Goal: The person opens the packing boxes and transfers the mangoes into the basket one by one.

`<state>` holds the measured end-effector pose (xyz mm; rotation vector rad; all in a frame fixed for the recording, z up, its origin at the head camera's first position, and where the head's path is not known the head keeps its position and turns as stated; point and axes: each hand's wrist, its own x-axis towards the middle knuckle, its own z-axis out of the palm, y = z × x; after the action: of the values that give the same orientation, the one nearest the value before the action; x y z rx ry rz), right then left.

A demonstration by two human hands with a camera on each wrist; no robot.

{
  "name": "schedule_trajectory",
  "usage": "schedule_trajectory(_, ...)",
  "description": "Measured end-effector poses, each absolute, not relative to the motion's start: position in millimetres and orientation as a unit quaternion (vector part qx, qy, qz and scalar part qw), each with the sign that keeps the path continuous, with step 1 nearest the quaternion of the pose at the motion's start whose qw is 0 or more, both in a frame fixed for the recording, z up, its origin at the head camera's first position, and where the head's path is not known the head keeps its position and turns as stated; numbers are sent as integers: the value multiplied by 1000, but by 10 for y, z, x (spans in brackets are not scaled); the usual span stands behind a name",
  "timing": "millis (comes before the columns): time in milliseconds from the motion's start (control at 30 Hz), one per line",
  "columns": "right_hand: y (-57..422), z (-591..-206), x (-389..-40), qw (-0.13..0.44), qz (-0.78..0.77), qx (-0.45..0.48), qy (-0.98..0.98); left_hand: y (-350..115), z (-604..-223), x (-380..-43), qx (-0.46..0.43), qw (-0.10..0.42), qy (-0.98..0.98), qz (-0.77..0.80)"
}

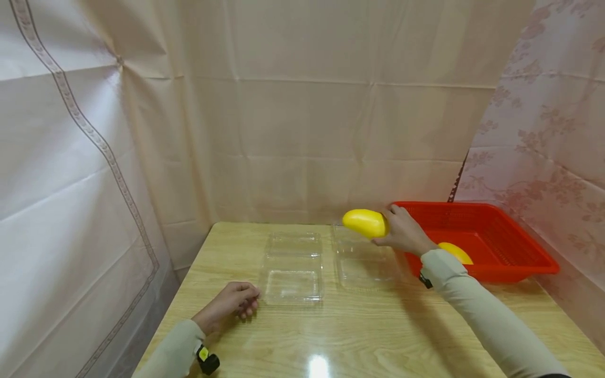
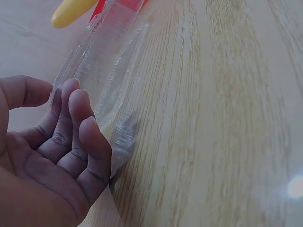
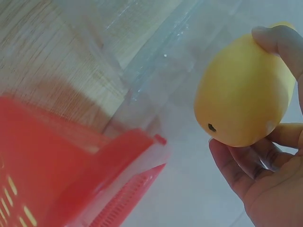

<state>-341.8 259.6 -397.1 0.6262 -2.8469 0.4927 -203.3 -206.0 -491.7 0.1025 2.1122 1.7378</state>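
Note:
My right hand grips a yellow mango, holding it in the air above the right-hand clear plastic box. In the right wrist view, thumb and fingers wrap the mango from one side, and a small dark spot marks its rounded end. My left hand is low beside the left-hand clear plastic box, its fingers loosely curled. Seen from the left wrist, the left thumb and fingertips are right at that box's edge. Both boxes lie opened out flat on the table.
A red plastic basket with slotted walls stands at the table's right, beside my right forearm. Inside it lies another yellow mango, partly hidden by the sleeve. Cloth curtains hang behind and along both sides of the wooden table.

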Motion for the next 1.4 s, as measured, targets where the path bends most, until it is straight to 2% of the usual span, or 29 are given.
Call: schedule_trajectory(1400,3136,-3956,-3394,148,198,144,-958,-2050,-4937,-2050,50,197,762,614)
